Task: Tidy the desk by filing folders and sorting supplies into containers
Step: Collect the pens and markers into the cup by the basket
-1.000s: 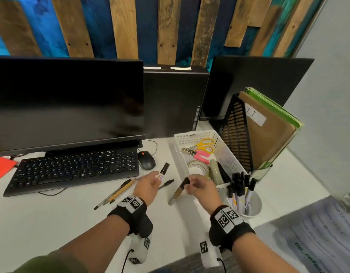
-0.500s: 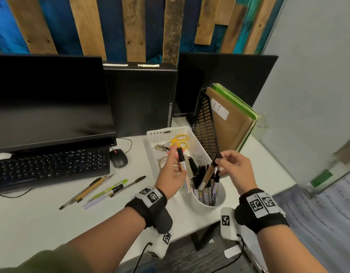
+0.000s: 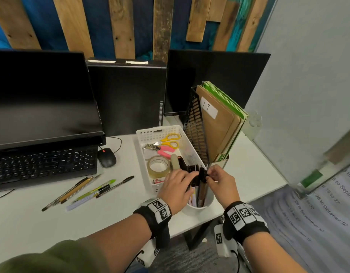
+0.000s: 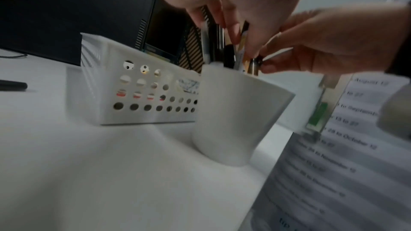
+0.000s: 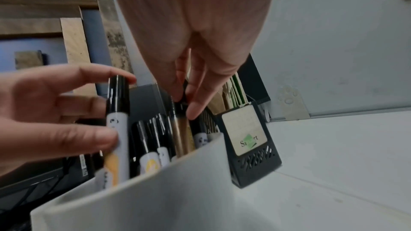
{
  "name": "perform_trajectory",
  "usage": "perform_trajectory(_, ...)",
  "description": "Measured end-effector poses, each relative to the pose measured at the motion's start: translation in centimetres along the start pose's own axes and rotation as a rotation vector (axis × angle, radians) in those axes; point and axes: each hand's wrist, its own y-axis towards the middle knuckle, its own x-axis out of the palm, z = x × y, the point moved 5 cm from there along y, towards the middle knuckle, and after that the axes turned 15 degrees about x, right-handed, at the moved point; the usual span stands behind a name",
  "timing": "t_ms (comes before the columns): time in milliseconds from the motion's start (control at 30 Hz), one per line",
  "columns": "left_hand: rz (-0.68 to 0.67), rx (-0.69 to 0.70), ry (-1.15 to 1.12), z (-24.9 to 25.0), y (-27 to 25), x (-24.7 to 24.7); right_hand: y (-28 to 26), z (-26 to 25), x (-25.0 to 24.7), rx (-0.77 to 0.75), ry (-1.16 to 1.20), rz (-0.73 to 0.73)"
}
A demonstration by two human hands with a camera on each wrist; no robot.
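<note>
A white cup full of black-capped markers stands at the desk's front edge. My left hand pinches a white marker with a black cap, which stands upright inside the cup; the forefinger lies on its cap and the thumb on its body. My right hand pinches the top of a bronze pen that stands inside the cup too. In the left wrist view the cup sits below both hands. Several loose pens and pencils lie on the desk to the left.
A white basket with scissors, tape and a stapler sits just behind the cup. Right of it a black file holder holds brown and green folders. A keyboard, mouse and monitor fill the left. Papers hang past the right edge.
Both hands carried the marker and the bronze pen from the desk's middle to the cup and have now lowered them in among the other markers.
</note>
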Motion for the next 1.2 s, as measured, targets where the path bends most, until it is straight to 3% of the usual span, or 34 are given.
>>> perform_trajectory(100,0.023,0.004,0.147,-0.5,-0.5,0.5,-0.1,0.3,0.6,0.002,-0.077,-0.012)
perform_trajectory(233,-0.064,-0.015,0.240,-1.4,-1.0,1.0,-0.4,0.5,0.9,-0.009,-0.121,0.007)
perform_trajectory(500,-0.041,-0.124,0.046,-2.8,-1.7,-0.8,-0.4,-1.8,1.6,-0.040,-0.089,0.109)
perform_trajectory(667,0.104,-0.237,0.002,-5.7,-3.3,-3.1,-1.4,-6.4,4.0,-0.142,0.021,0.119)
perform_trajectory(900,0.163,-0.464,0.016,-11.5,-8.2,-6.0,-5.5,-11.2,12.1,-0.307,0.114,-0.078)
perform_trajectory(1067,0.130,-0.567,0.050,-15.2,-12.3,-7.5,-6.7,-11.1,17.7,-0.260,0.037,-0.280)
perform_trajectory(1200,0.076,-0.633,0.112,-18.0,-15.2,-8.9,-5.7,-10.6,20.7,-0.138,-0.016,-0.348)
